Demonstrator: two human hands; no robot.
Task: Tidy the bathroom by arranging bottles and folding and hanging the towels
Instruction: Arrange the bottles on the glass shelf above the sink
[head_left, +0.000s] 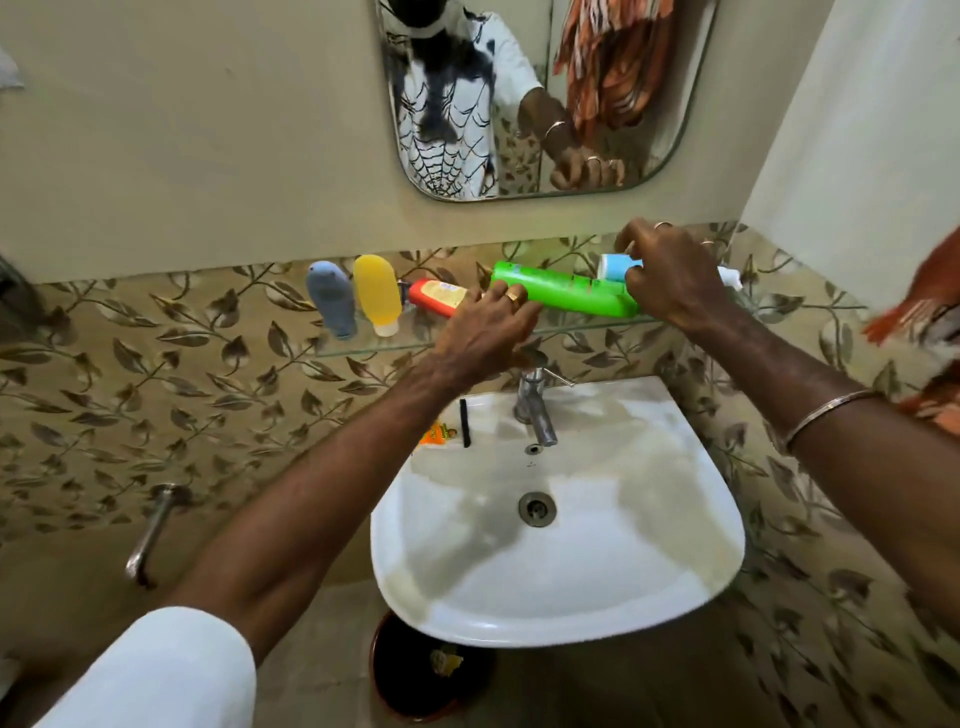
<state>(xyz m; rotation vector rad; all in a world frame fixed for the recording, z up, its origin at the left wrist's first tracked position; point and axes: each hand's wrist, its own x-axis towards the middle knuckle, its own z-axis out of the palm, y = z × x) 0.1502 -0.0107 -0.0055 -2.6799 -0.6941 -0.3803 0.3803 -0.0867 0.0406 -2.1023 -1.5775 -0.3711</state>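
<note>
Bright green bottle (563, 295) between left hand (488, 332) and right hand (670, 280). Left of left hand: red-orange bottle (439, 297), yellow bottle (377, 293), grey-blue bottle (331, 297). Below both hands: white sink (675, 561). Beige wall tiles (156, 374) patterned with brown leaves. Right of right hand: orange striped towel (919, 317).

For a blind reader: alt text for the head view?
Both hands hold a green bottle lying sideways over a glass shelf, left hand and right hand at opposite ends. Grey, yellow and red bottles sit left; a white sink lies below.
</note>
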